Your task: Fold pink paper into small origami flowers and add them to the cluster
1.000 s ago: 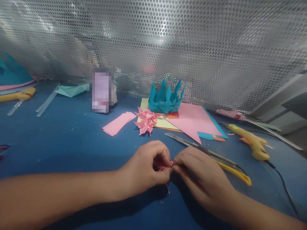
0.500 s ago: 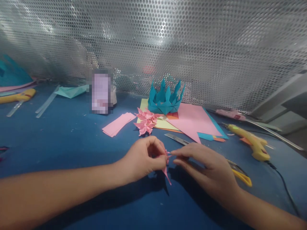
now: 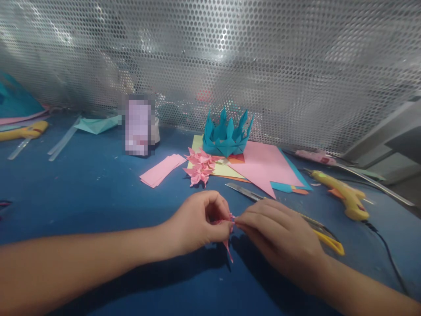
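Note:
Between thumb and fingers, my left hand [image 3: 204, 221] holds a pink folded-paper flower [image 3: 227, 248], mostly hidden by the fingers, with one pointed petal hanging down below. My right hand [image 3: 279, 235] comes in from the other side, its thumb and fingertips pinched on a tip of the same flower. Beyond the hands lies a cluster of finished pink paper flowers [image 3: 200, 169]. A stack of pink paper strips [image 3: 162, 170] is to the left of them. Partly under my right hand is a yellow-handled cutter knife [image 3: 330, 242], its blade showing past the knuckles.
A blue paper crown [image 3: 226, 138] stands on coloured paper sheets [image 3: 266, 162] at the back. On the right rests a yellow glue gun [image 3: 345, 193] with a black cord; another glue gun [image 3: 33, 129] is far left. A blurred phone [image 3: 138, 127] stands before the perforated metal wall [image 3: 184, 70].
Half a second ago my right fingers were parted just off the flower; now they pinch its tip again. Both hands rose slightly, then sank back. The flower stays in my left hand.

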Demonstrator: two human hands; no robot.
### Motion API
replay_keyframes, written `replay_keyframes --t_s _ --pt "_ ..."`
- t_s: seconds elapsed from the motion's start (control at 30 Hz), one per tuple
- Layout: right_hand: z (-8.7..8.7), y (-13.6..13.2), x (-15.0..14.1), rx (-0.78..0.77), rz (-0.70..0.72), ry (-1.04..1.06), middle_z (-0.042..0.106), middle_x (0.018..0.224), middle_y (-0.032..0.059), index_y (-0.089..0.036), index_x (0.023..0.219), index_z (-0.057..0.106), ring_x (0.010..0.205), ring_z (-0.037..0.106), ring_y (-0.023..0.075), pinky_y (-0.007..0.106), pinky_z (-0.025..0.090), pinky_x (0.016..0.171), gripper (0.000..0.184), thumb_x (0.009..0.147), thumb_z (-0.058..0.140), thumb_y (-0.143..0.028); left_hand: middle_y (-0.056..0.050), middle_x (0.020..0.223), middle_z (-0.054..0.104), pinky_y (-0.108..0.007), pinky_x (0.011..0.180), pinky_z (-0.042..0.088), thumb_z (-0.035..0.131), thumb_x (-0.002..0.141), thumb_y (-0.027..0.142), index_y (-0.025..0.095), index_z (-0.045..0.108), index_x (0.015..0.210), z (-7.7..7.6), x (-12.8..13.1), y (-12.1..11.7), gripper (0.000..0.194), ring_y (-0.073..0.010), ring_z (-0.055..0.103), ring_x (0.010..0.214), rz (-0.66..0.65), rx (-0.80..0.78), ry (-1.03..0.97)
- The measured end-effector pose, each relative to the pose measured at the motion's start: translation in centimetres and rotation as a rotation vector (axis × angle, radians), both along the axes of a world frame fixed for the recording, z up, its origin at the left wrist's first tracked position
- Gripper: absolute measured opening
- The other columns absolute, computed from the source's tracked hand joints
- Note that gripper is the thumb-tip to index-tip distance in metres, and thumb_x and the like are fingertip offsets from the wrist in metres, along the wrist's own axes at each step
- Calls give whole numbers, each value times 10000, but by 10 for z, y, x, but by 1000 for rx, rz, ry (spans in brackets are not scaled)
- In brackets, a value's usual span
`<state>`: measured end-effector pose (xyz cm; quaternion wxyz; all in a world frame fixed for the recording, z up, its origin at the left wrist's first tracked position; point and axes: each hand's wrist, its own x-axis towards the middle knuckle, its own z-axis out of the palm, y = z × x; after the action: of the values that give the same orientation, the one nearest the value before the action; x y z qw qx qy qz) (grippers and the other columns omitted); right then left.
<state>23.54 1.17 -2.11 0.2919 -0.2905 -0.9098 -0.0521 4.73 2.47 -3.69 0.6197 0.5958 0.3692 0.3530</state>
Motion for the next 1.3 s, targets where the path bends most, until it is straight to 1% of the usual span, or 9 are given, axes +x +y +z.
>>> replay_keyframes --t_s 0.13,0.27,0.5,0.6,0.7,0.83,1.03,1.2,1.3 --pt "1 -3 -5 17 27 -44 639 669 45 -169 787 605 614 545 161 301 480 596 218 878 422 -95 13 746 533 -214 547 428 588 627 65 158 496 652 -1 -1 -4 134 -73 497 586 25 165 96" --pt "0 -8 -7 -84 19 0 609 672 49 -152 781 581 616 512 164 299 461 571 179 832 440 -54 10 777 539 -193 563 418 570 630 40 159 505 650 0 -1 -6 138 -75 486 627 13 344 165" --pt "9 -4 3 -160 -22 44 641 732 37 -187 859 590 669 577 157 273 473 608 71 854 522 -168 -2 789 591 -211 648 452 585 697 48 160 558 684 20 -2 0 117 -104 547 714 -23 557 282" --pt "19 12 18 -106 -153 2 669 826 62 -194 930 589 772 617 196 315 485 689 114 861 539 -269 -14 833 639 -248 724 463 611 758 102 167 603 714 31 -8 10 79 -121 582 766 -16 681 358" --pt "21 33 36 -65 -431 -68 662 974 103 -173 1061 547 845 625 242 385 484 745 245 865 502 -313 -22 894 666 -319 813 419 620 796 182 196 661 738 42 -16 20 72 -166 574 870 1 982 554" --pt "14 51 49 -100 -558 -153 648 1042 143 -147 1145 511 957 602 312 460 464 794 343 856 490 -330 -25 1018 643 -407 878 342 578 835 230 247 698 758 48 -28 33 143 -223 514 990 185 1247 774" --pt "16 49 44 -166 -539 -146 651 1029 128 -143 1120 506 951 617 282 420 482 787 299 873 460 -306 -73 1060 613 -377 829 382 459 878 155 207 678 879 41 -41 49 225 -234 499 1015 116 1275 854" --pt "17 51 48 -204 -566 -89 622 1093 161 -134 1146 486 965 616 306 462 473 808 325 874 448 -309 -78 1004 606 -351 815 414 382 861 75 167 608 901 40 -40 53 246 -206 538 956 185 1165 779" --pt "14 54 52 -245 -562 -38 632 1062 150 -147 1166 455 915 636 279 422 505 751 324 871 449 -280 -82 993 579 -342 788 427 388 854 88 159 550 930 39 -38 50 192 -199 540 905 229 1101 759"
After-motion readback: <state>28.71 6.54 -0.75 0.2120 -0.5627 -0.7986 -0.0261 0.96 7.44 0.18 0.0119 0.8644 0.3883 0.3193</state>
